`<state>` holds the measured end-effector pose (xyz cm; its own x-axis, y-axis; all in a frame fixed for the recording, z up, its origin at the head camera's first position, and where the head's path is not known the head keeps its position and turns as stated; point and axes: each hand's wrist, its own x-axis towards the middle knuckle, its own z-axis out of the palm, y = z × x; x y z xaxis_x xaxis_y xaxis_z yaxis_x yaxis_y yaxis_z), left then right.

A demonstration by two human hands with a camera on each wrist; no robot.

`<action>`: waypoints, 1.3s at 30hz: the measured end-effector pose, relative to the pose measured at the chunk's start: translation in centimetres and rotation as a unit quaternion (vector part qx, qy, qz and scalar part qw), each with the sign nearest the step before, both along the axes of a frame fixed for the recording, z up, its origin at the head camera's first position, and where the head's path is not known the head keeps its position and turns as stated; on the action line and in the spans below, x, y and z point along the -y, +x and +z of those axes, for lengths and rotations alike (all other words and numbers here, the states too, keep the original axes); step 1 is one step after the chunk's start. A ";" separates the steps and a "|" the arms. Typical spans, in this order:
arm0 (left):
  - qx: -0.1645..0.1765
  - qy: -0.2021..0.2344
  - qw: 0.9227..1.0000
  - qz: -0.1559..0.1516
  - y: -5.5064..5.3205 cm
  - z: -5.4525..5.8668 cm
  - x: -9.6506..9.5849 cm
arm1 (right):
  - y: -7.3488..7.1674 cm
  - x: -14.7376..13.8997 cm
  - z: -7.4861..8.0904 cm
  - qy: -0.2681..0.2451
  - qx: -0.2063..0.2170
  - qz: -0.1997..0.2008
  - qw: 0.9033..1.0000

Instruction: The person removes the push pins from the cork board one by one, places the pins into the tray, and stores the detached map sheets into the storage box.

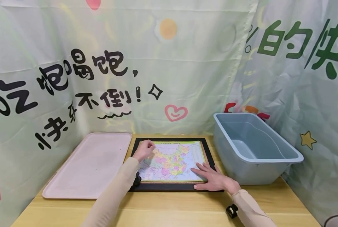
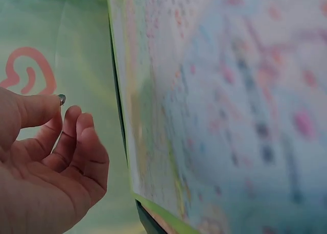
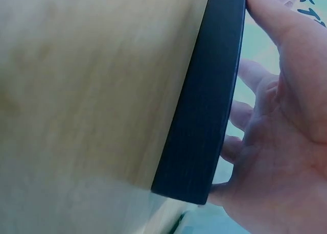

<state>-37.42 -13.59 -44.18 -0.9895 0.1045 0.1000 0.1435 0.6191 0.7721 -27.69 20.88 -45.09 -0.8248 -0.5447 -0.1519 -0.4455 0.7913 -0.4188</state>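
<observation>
Left grip [image 1: 144, 150] pinches grey bit [image 2: 62, 99] at map [image 1: 170, 162] upper left (likely light, hard; hold edge); right grip [image 1: 211, 180] spread, map's lower right.

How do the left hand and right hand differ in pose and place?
The left hand is curled, pinching a small shiny object; the right hand is spread. The left hand is at the upper left of the map, the right hand at its lower right. Both are bare.

Left hand [image 1: 143, 150] curled in a pinch, right hand [image 1: 215, 181] splayed, palm down
</observation>
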 end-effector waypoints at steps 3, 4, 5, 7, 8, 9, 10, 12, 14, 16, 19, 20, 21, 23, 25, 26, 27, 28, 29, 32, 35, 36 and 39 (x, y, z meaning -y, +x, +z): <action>0.000 -0.014 1.000 0.011 0.2 0.1 0.4 | 0.0 0.0 0.0 -0.002 0.000 0.002 1.000; 0.001 -0.020 1.000 0.017 0.3 0.1 0.6 | 0.0 0.0 -0.1 -0.003 0.000 0.003 1.000; 0.004 -0.022 1.000 0.020 0.3 0.2 0.7 | 0.0 0.0 -0.1 -0.003 0.000 0.003 1.000; 0.003 -0.025 0.999 0.025 0.5 0.4 1.0 | -0.1 -0.1 -0.2 -0.002 -0.001 0.002 1.000; -0.001 -0.027 0.999 0.026 0.5 0.4 1.1 | -0.1 -0.1 -0.2 -0.003 -0.001 0.002 1.000; -0.005 -0.026 0.999 0.028 0.5 0.5 1.3 | -0.2 -0.1 -0.2 -0.002 -0.002 0.002 1.000; -0.008 -0.022 0.999 0.029 0.6 0.5 1.5 | -0.2 -0.1 -0.2 -0.002 -0.002 0.002 1.000; -0.007 -0.013 0.999 0.032 0.8 0.6 1.9 | -0.2 -0.1 -0.2 -0.001 -0.003 0.001 1.000; 0.000 -0.002 0.999 0.040 0.9 0.6 2.4 | -0.2 -0.1 -0.2 0.001 -0.003 0.001 1.000; 0.014 0.010 0.999 0.049 1.0 0.6 2.8 | -0.2 0.0 -0.1 0.004 -0.004 -0.002 1.000; 0.032 0.025 0.997 0.068 1.3 0.5 3.4 | -0.1 0.1 0.0 0.010 -0.003 -0.004 1.000; 0.037 0.032 0.996 0.074 1.4 0.5 3.6 | -0.1 0.1 0.1 0.010 -0.003 -0.005 1.000; 0.040 0.038 0.995 0.078 1.4 0.5 3.8 | -0.1 0.1 0.1 0.011 -0.003 -0.006 1.000; 0.046 0.047 0.994 0.088 1.6 0.4 4.1 | -0.1 0.1 0.1 0.010 -0.002 -0.004 1.000; 0.046 0.052 0.993 0.091 1.7 0.3 4.5 | 0.0 0.2 0.1 0.009 -0.002 -0.003 1.000; 0.045 0.052 0.993 0.093 1.7 0.3 4.6 | 0.0 0.1 0.1 0.008 -0.002 -0.003 1.000; 0.043 0.049 0.993 0.095 1.7 0.3 4.9 | -0.1 0.1 0.1 0.008 -0.002 -0.003 1.000; 0.043 0.047 0.993 0.098 1.8 0.3 5.1 | -0.1 0.1 0.1 0.007 -0.003 -0.003 1.000; 0.040 0.045 0.993 0.099 1.8 0.3 5.4 | -0.1 0.1 0.1 0.006 -0.002 -0.003 1.000; 0.036 0.052 0.993 0.101 1.9 0.2 6.1 | -0.1 0.1 0.1 0.005 -0.001 -0.002 1.000; 0.037 0.086 0.991 0.091 1.9 0.1 6.8 | -0.1 0.1 0.1 0.003 -0.002 0.000 1.000; 0.041 0.101 0.990 0.087 1.9 0.0 7.1 | -0.1 0.1 0.1 0.003 -0.003 0.000 1.000; 0.051 0.134 0.987 0.078 1.6 -0.3 8.1 | 0.0 0.1 0.0 0.004 -0.004 -0.002 1.000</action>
